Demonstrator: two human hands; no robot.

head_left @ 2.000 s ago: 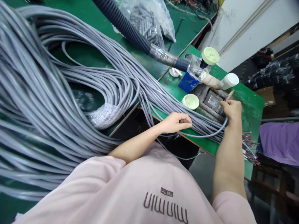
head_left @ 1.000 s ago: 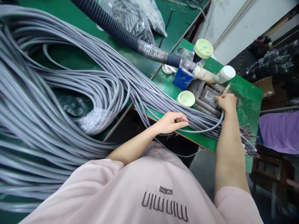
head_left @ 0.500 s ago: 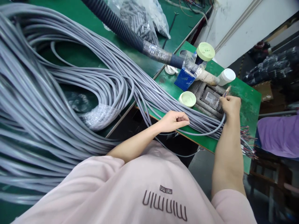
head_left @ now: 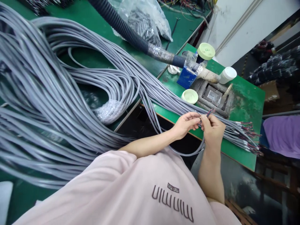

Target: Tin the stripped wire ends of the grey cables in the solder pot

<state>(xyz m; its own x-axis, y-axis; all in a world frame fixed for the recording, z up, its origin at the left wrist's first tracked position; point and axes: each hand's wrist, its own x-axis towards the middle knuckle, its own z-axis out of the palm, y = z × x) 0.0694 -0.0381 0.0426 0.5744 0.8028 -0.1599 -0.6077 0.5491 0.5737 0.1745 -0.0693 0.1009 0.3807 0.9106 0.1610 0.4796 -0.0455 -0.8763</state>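
Observation:
Close together over the table's near edge, my two hands meet at the end of one grey cable (head_left: 203,144). My right hand (head_left: 213,129) is closed round it, and its thin coloured wires (head_left: 211,112) stick out above the fingers. Thumb and fingertips of my left hand (head_left: 186,125) pinch at the same wires; exactly which strands they hold is hidden. The cable hangs below my right hand and curves left under my left forearm. Just beyond the hands lies a bundle of grey cables (head_left: 168,100), its stripped ends (head_left: 249,137) spread at the right.
Beyond the bundle sits a solder pot (head_left: 213,95) with a stick (head_left: 227,91) across it. Around it stand a pale green open tub (head_left: 189,96), a white jar (head_left: 227,75) and a blue box (head_left: 187,77) beneath a ribbed hose (head_left: 126,29). Large cable coils (head_left: 70,93) cover the left.
My right hand has come back from the solder pot with the cable end. My left hand has moved right and closed on the wires. The view has shifted slightly.

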